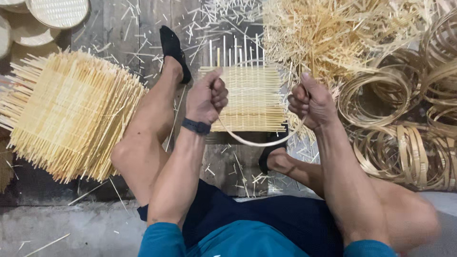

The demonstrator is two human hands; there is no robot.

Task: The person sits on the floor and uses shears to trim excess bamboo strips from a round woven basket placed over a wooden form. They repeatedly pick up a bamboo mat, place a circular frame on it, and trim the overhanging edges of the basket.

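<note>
1. A stack of woven mats (pixel 71 114) is laid on the floor (pixel 57 223) at the left.
2. Loose splints (pixel 333 38) and coiled hoops (pixel 404 119) are heaped at the right.
3. A woven mat (pixel 252 97) is seen between the feet.
4. A thin bent hoop (pixel 259 142) is held in front of it.
5. The left hand (pixel 207 97) and right hand (pixel 312 102) are each closed in a tight grip on one side of the hoop.

Dark, worn wooden floorboards (pixel 119 28) strewn with pale splinters — a grey concrete strip (pixel 57 228) along the near edge.
</note>
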